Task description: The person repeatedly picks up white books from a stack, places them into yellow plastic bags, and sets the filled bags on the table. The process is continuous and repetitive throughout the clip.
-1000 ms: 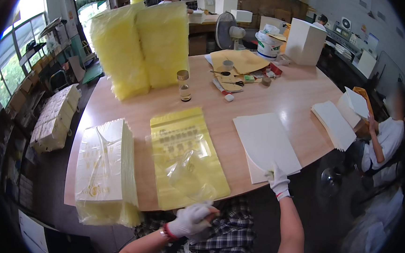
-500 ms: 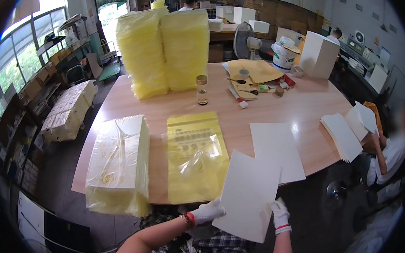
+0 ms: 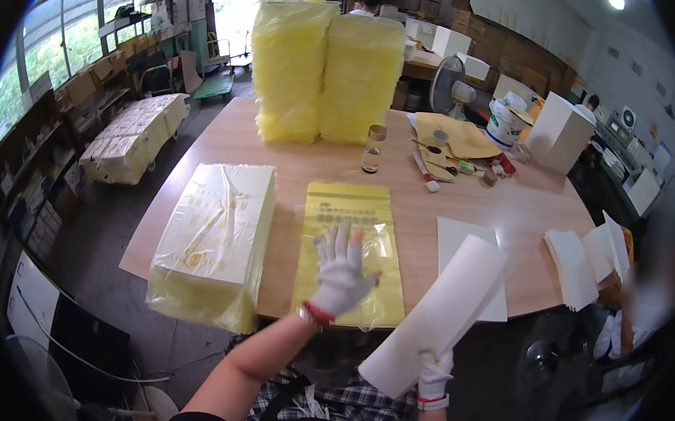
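Table [image 3: 526, 199] holds the yellow bag [image 3: 386, 251], while the white sheet [image 3: 449, 311], flat a moment ago, curls beside it, clamped by the right hand [image 3: 435, 369], apparently freeing the left hand [image 3: 344, 278], fingers apart, over the bag.

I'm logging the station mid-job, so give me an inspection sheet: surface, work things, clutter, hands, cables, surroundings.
Surface: wood-look table, glossy.
Work things: yellow bag lying flat near the front edge; curled white paper in hand; flat white sheet at right, partly hidden; plastic-covered stack at left.
Clutter: bottle, brown envelopes, scissors and bucket toward the far side.
Hands: left hand gloved, spread over the yellow bag, contact unclear; right hand gloved, gripping the curled white paper.
Cables: pale cord at lower left, ends unclear.
Surroundings: fan behind the table, loaded cart at left.
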`<state>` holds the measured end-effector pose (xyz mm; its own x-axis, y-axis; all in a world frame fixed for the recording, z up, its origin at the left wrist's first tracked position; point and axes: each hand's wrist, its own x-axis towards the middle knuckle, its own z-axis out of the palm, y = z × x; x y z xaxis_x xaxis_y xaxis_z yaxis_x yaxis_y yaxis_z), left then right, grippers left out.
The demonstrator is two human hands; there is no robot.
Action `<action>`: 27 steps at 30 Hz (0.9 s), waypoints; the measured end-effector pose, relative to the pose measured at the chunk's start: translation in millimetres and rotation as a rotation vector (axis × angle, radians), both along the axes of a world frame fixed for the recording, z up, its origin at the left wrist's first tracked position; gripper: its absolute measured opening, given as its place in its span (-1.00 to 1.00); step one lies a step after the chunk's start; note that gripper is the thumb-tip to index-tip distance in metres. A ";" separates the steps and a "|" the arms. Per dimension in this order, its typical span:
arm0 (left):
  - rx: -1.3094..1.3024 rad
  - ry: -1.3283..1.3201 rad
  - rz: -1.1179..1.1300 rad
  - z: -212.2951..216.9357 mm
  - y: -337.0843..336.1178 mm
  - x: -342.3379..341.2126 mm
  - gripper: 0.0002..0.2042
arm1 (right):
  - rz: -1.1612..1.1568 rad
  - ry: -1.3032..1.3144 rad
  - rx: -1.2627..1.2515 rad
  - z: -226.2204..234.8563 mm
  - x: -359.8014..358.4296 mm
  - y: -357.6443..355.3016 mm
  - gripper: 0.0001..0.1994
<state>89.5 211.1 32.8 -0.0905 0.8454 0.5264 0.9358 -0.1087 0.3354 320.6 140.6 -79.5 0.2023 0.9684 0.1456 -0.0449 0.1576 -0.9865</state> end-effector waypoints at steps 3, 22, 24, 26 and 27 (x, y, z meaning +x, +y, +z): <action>-0.680 -0.447 -0.212 -2.1 28.8 -29.9 -0.49 | 0.023 -0.430 0.147 27.0 19.8 -10.8 -0.60; -0.446 -0.154 -0.488 -162.2 -22.2 1.1 -0.52 | 0.035 -0.917 -0.085 -53.7 -48.7 75.6 -0.09; -0.340 0.110 -0.681 -177.8 -27.7 -19.9 -0.50 | 0.077 -0.980 0.029 -88.7 -66.5 104.1 -0.25; -0.001 0.273 -0.484 -183.0 -19.8 -49.2 -0.57 | 0.128 -1.111 -0.097 -100.1 -63.0 133.2 -0.30; 0.167 0.347 -0.384 -190.3 -13.2 -62.8 -0.61 | 0.181 -1.189 -0.187 -89.3 -60.9 144.7 -0.31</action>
<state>26.6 197.9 -157.6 0.4112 0.6856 0.6007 0.8712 -0.4895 -0.0377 259.7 285.4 -168.9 -0.1023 0.9948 0.0030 0.8960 0.0934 -0.4342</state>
